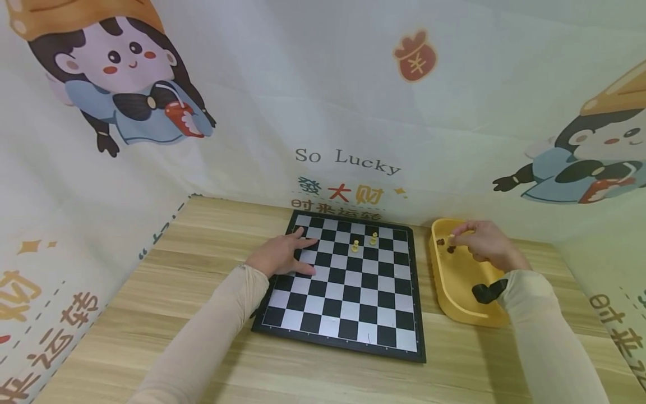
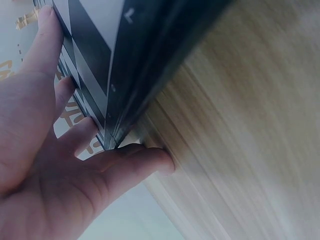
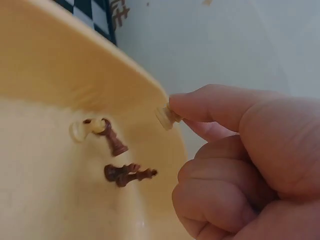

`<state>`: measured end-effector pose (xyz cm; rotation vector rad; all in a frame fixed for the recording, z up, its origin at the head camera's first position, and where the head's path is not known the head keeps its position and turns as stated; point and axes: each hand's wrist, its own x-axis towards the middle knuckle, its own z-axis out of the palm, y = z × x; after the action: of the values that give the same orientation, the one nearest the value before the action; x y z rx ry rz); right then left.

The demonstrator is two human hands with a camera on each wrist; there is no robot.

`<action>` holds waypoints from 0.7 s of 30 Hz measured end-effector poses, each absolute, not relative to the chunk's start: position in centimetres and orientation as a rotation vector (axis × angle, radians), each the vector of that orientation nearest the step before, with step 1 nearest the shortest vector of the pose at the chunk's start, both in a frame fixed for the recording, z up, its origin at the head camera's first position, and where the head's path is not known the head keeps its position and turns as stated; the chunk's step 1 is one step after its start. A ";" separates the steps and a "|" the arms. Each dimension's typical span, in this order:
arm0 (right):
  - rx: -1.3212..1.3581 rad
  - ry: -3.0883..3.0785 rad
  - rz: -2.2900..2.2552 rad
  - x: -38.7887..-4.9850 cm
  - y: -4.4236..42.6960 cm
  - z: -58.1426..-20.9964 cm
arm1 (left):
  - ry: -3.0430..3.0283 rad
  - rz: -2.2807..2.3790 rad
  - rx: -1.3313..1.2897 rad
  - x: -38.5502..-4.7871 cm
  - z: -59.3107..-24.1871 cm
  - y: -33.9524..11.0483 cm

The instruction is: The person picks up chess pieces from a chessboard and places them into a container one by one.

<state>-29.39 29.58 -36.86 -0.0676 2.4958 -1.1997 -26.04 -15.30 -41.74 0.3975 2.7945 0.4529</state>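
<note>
A black-and-white chessboard [image 1: 348,279] lies on the wooden table, with two pale yellow chess pieces [image 1: 355,246] standing near its far side. My left hand [image 1: 280,253] rests at the board's left edge, fingers spread over the squares; in the left wrist view one finger reaches past the edge onto the wood. Over the far end of a yellow tray [image 1: 438,283], my right hand [image 1: 487,242] pinches a pale yellow chess piece [image 3: 165,118] between thumb and forefinger. Most of that piece is hidden by the fingertips. Below it, several dark brown chess pieces [image 3: 116,142] and a pale one [image 3: 79,131] lie in the tray.
The tray stands on the table [image 1: 151,314] to the right of the board, with a gap of wood between them. A white printed cloth [image 1: 323,101] hangs close behind both and along the sides. A black strap-like thing [image 1: 488,292] is at my right wrist.
</note>
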 end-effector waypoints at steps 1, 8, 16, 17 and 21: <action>-0.070 2.493 -1.192 -29.5 29.6 -37.0 | 2.792 0.454 0.394 -26.0 -41.7 -15.3; -0.086 2.484 -1.125 -29.7 29.8 -38.0 | 2.797 0.448 0.398 -26.0 -41.8 -15.3; -0.059 2.485 -1.054 -29.7 29.5 -38.5 | 2.798 0.454 0.397 -26.0 -41.9 -15.3; -0.054 2.483 -1.048 -29.7 29.4 -38.5 | 2.799 0.456 0.398 -26.1 -41.9 -15.3; -0.028 2.474 -1.049 -29.9 29.4 -38.8 | 2.798 0.458 0.394 -26.1 -42.0 -15.4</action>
<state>-29.90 29.40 -38.78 -0.0275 2.4740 -1.0489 -26.12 -15.37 -42.00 0.3944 2.7985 0.4581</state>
